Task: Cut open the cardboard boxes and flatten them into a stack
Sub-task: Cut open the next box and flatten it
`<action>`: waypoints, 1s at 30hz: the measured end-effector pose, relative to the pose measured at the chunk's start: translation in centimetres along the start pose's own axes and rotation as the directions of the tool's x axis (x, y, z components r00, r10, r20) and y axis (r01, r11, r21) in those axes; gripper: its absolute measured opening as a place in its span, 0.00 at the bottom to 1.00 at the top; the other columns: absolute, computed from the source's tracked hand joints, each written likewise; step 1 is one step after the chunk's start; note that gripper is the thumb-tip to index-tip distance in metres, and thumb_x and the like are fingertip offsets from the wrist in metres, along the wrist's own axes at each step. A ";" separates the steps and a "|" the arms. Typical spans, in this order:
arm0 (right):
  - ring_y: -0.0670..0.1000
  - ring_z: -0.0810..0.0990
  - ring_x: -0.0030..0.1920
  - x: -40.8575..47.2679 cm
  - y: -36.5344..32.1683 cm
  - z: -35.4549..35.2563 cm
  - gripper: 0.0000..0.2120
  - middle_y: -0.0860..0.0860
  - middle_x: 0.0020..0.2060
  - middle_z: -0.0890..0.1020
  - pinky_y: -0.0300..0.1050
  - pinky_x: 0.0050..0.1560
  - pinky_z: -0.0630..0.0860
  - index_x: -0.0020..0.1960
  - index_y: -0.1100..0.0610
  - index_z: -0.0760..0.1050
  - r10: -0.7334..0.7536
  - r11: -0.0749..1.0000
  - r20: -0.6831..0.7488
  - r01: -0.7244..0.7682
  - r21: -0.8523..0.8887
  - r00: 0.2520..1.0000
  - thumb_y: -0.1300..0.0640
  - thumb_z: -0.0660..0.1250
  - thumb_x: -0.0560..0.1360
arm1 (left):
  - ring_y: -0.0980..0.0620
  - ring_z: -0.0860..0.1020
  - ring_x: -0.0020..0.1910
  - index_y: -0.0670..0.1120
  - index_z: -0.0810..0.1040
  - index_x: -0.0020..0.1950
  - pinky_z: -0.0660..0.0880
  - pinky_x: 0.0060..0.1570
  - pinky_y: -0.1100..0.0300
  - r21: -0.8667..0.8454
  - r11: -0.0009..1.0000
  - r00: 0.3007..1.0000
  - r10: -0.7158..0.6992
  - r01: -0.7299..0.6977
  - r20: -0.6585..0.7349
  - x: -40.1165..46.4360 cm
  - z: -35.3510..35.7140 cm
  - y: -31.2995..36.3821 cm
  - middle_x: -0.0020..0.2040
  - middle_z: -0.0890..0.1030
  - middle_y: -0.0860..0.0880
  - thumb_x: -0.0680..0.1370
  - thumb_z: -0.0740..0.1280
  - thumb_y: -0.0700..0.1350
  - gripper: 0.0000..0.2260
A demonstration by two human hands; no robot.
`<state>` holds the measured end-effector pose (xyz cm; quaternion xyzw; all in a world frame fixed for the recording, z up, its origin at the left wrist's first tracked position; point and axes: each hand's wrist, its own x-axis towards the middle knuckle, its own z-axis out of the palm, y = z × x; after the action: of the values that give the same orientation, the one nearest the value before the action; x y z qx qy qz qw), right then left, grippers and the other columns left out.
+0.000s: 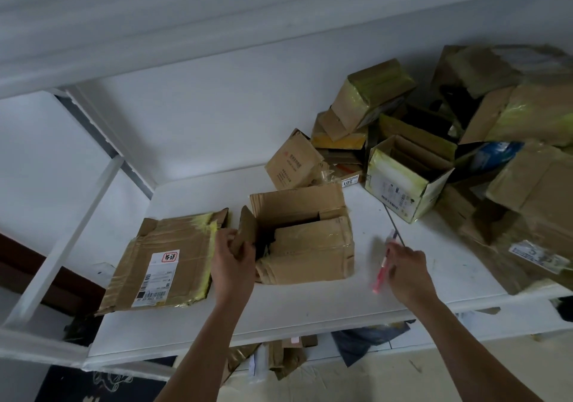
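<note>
- On the white desk (310,308), near its middle, sits an open box (305,240), flaps up, partly collapsed at the front.
- Left hand (231,265) grips the box's left flap (245,234), fingers curled round its edge.
- Right hand (407,273) is to the right of the box, apart from it, and holds a red cutter (382,273); the cutter is blurred, so its blade cannot be made out.
- Just left of the box lies a flattened box (164,262) with a white label, overhanging the desk's left edge.
- At the back right is a heap of boxes (465,141), several with yellow-green tape; one open box (406,178) stands upright at the front of the heap.
- Under the desk, on the floor, lie cardboard scraps (285,358).
</note>
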<state>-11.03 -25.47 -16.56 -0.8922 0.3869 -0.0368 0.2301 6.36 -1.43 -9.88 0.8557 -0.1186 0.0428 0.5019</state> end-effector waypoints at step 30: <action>0.38 0.77 0.53 -1.9 -6.9 -3.4 0.09 0.45 0.56 0.79 0.30 0.47 0.72 0.43 0.43 0.79 -0.124 0.520 0.136 -0.053 0.853 0.983 0.56 0.67 0.78 | 0.46 0.58 0.78 0.52 0.66 0.73 0.46 0.78 0.43 0.436 0.825 0.917 0.224 -0.359 0.332 2.5 -2.8 2.6 0.76 0.65 0.48 0.78 0.68 0.40 0.25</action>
<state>-8.50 -21.34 -10.25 -0.6722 0.2782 -0.1455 0.6706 8.30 -0.65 -5.83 0.9235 -0.3005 0.0329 0.2361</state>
